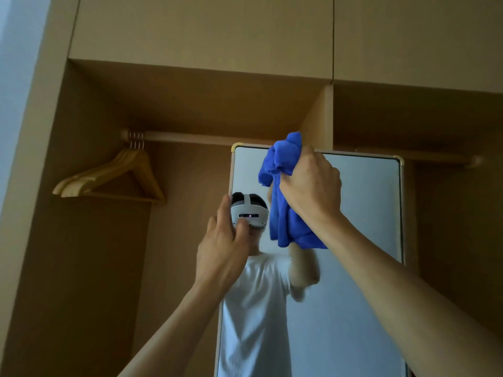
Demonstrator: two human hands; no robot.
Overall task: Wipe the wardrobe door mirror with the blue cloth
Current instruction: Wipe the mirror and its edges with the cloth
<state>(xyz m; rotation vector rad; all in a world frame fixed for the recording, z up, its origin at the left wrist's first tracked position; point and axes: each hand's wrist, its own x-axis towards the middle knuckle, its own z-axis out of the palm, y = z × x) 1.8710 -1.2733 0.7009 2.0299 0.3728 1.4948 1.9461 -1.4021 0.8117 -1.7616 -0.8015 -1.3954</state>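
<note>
A tall mirror [364,213] with a thin pale frame and gold corners stands in front of the open wardrobe. My right hand [310,183] is raised near the mirror's top left area, gripping a bunched blue cloth [283,213] that hangs down against the glass. My left hand [223,246] holds the mirror's left edge, with fingers wrapped around the frame. The glass reflects a person in a white shirt wearing a headset.
Several wooden hangers [114,175] hang at the left end of a wooden rail [196,138] inside the wardrobe. A vertical divider panel [321,118] rises behind the mirror's top. Closed upper cabinet doors [201,31] sit above the opening.
</note>
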